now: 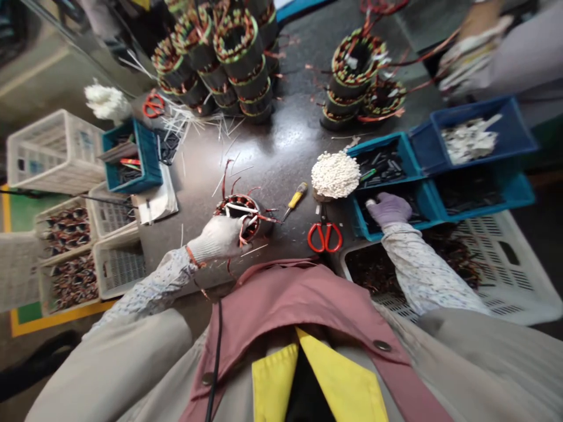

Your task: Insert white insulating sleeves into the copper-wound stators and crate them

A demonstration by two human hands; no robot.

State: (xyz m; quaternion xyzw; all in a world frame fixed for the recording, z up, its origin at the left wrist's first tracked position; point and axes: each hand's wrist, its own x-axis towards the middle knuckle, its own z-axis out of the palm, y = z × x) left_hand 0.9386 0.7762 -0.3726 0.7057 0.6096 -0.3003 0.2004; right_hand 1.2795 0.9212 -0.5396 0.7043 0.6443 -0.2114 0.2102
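My left hand (220, 237), in a white knitted glove, grips the near left rim of a wound motor stator (264, 225) standing on the table. Copper-red leads and white sleeving stick out of the stator, and my palm covers part of its coil. My right hand (393, 210), in a purple glove, reaches into a blue bin (373, 235) of dark pieces; its fingertips are mostly hidden there. Between the hands lie a yellow-handled screwdriver (298, 194) and red-handled scissors (324, 235). Beside the bin stands a thick bundle of white tubes (335, 174).
Stacked stators (241, 53) stand at the back, with another group (356, 64) farther right. White sleeving lengths (189, 117) litter the left side. Crates of parts (68, 228) flank the table at left. A co-worker's gloved hand (470, 55) holds wires at upper right.
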